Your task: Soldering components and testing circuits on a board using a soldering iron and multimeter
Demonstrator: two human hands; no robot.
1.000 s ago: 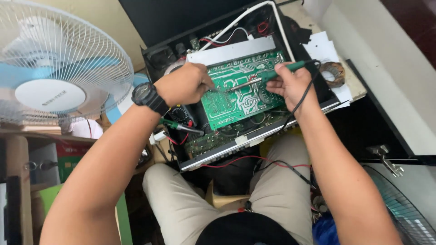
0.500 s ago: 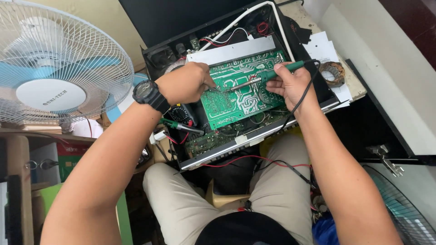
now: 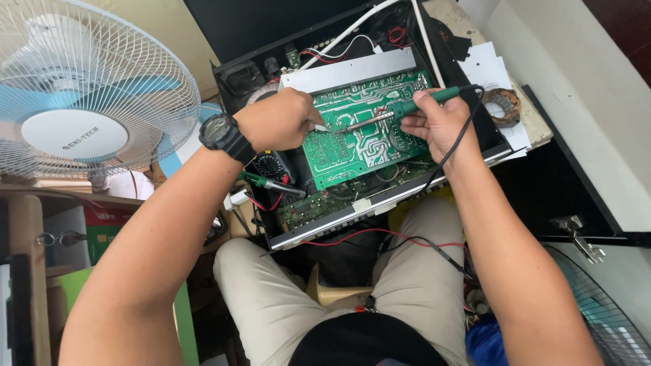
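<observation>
Item: green-handled soldering iron with a metal shaft [image 3: 400, 112], gripped in the closed right hand [image 3: 441, 122]. Long axis runs right-far to left-near; tip points left, down onto the green printed circuit board with silver traces [image 3: 359, 146]. A black cord leaves the handle's right end.

Left hand [image 3: 278, 118]: closed over the board's left edge, pinching something small and pale, too small to tell; black wristwatch [image 3: 220, 134] on the wrist.

Board sits tilted in an open black metal chassis [image 3: 319, 227] across the person's lap. White-caged electric fan with blue blades [image 3: 74, 88] stands far left.

Against the earlier frames: hands, iron and board hold the same positions.
</observation>
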